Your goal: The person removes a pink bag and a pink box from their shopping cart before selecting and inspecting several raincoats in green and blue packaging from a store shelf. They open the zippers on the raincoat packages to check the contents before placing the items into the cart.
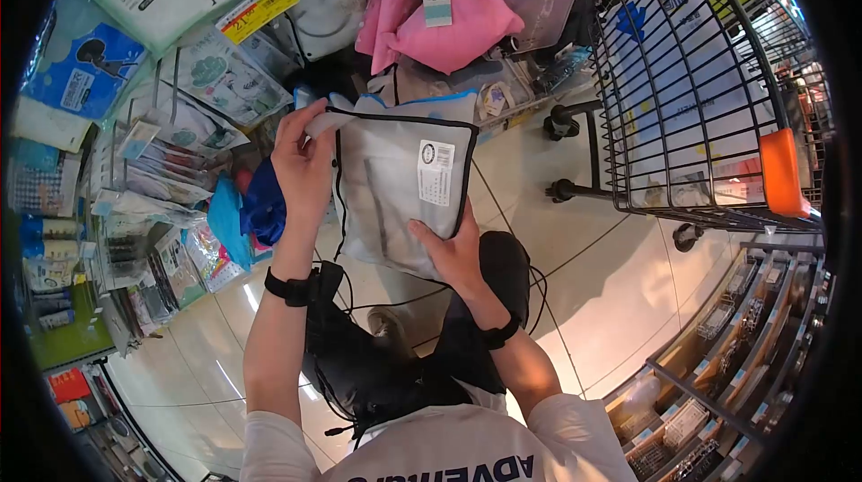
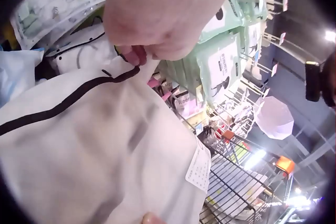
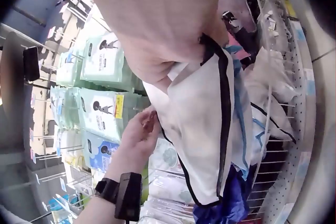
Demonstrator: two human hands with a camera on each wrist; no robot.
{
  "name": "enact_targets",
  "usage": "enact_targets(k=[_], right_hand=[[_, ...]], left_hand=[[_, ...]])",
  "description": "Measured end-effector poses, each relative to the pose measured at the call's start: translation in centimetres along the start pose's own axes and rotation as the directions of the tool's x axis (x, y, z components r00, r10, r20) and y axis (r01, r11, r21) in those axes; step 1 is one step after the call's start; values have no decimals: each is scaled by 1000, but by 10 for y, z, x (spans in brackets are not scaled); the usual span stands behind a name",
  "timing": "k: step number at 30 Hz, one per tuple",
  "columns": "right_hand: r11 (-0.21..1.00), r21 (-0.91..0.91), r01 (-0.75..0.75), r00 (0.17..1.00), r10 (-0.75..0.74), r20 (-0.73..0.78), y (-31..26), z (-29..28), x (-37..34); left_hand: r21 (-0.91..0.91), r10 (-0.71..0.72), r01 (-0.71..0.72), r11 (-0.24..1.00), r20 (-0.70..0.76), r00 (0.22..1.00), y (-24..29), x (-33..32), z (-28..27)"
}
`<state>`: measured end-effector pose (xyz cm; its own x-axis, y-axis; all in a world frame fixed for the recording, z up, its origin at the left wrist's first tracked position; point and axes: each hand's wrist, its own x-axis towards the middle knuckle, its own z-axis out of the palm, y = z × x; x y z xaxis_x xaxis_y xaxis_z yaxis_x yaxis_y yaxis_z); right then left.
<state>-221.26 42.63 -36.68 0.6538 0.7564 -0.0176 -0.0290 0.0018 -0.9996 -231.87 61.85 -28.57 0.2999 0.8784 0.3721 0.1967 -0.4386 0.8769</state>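
A translucent whitish bag (image 1: 382,185) with black edging and a white printed label (image 1: 435,172) hangs in front of the person, over the legs. My left hand (image 1: 303,159) pinches its top left corner; the left wrist view shows fingertips on the black trim (image 2: 79,91). With the thumb across the front and the fingers behind, my right hand (image 1: 453,253) grips the lower right edge. A similar piece with blue edging (image 1: 453,103) shows behind the top of the bag, and the right wrist view shows that blue edging (image 3: 240,113) beside the black one.
Packaged goods (image 1: 215,87) hang on hooks at the left. Pink bags (image 1: 453,28) sit on the shelf ahead. A wire shopping cart (image 1: 682,96) with an orange corner stands at the right, above a rack (image 1: 718,347) of small goods. Tiled floor (image 1: 575,302) lies below.
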Motion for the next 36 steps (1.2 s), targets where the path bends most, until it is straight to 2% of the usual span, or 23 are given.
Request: enact_targets(k=[2,4,6,7,9,10,12,13,15,17,19,21,23,25,27,30,31,32,33,34,35,36], right_hand=[[1000,0,19,1000,-19,5,6,0,0],[1000,-2,26,1000,-26,3,7,0,0],[1000,0,-14,1000,14,8,5,2,4],[1000,5,-17,1000,17,1,7,3,7],[967,209,-143,986,122,110,15,7,17],[966,216,-143,987,124,102,15,10,21],[941,333,-60,995,29,97,14,21,34],[903,417,-104,989,50,140,7,24,41],[908,416,-52,995,10,103,12,35,54],[926,371,70,997,-79,9,13,48,65],[935,343,89,996,-94,-1,8,54,73],[945,310,109,994,-112,-8,0,59,77],[958,231,170,985,-163,-50,-9,63,81],[963,221,158,987,-151,-44,-12,68,85],[967,207,151,989,-145,-42,-8,73,92],[958,195,208,978,-203,-48,10,86,106],[953,231,198,980,-193,-44,12,90,110],[945,267,186,982,-182,-39,9,92,113],[944,265,198,980,-194,-41,7,92,117],[929,344,136,991,-130,-39,0,91,119],[904,421,74,997,-68,-30,-6,89,121],[904,420,84,996,-79,-30,-11,87,122]], left_hand=[[59,49,-48,997,0,999,-2,-1,-1],[-177,-89,78,981,-54,995,-1,2,0],[-186,-96,90,979,-27,995,6,10,-6],[-265,-144,141,954,11,990,11,16,-9],[-374,-180,190,908,62,982,11,34,-12],[-370,-177,191,909,71,982,9,44,-14],[-481,-190,204,853,78,979,10,64,-16],[-477,-189,207,854,86,978,13,72,-16],[-531,-199,204,822,67,978,20,87,-16],[-498,-174,184,848,67,982,13,101,-24],[-464,-148,160,871,64,987,13,111,-26],[-429,-158,126,895,-39,987,21,116,-23],[-439,-161,122,890,-53,985,14,126,-26],[-453,-165,117,884,-68,984,5,137,-28],[-343,-210,195,919,-8,978,0,149,-30],[-373,-241,213,903,-30,970,-21,171,-36],[-281,-228,207,937,-43,973,-27,179,-39],[-287,-219,197,937,-44,975,-38,186,-41],[-184,-147,133,974,-60,987,-50,194,-43],[-77,-75,69,995,-71,995,-62,198,-44],[-138,-85,73,988,-83,993,-69,201,-42],[-143,-77,64,988,-88,993,-75,204,-40]])
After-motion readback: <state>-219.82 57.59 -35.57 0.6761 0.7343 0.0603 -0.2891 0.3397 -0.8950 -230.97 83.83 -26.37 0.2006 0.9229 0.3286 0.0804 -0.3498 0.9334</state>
